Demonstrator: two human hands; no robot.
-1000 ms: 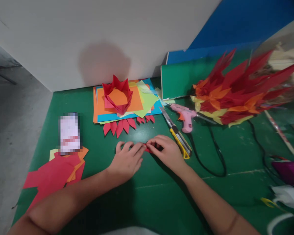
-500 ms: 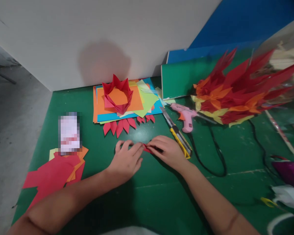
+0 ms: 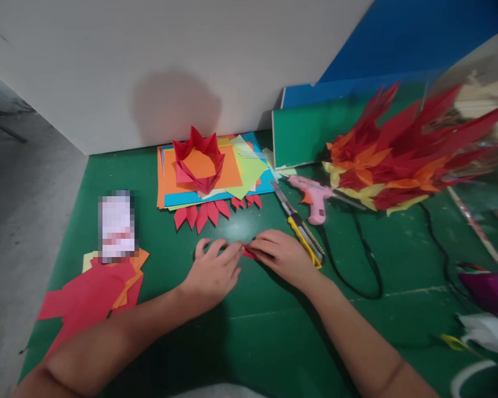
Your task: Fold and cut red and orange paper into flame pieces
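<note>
A small red paper piece [image 3: 249, 253] lies on the green table [image 3: 274, 337] between my two hands, mostly hidden by my fingers. My left hand [image 3: 213, 271] rests flat on the table with its fingers stretched toward the paper, the fingertips pressing on its left end. My right hand [image 3: 280, 255] has its fingers curled and pinched on the paper's right end. Just beyond my hands lies a row of folded red paper points [image 3: 207, 213].
A stack of coloured paper sheets [image 3: 232, 171] carries a red paper crown [image 3: 198, 160]. A yellow utility knife [image 3: 299, 226] and pink glue gun [image 3: 313, 198] with black cord lie right of my hands. A large red-orange paper flower [image 3: 402, 155] sits far right. Red paper scraps [image 3: 91, 293] lie at left.
Both hands stay almost still on the red paper piece; the fingers have only shifted slightly.
</note>
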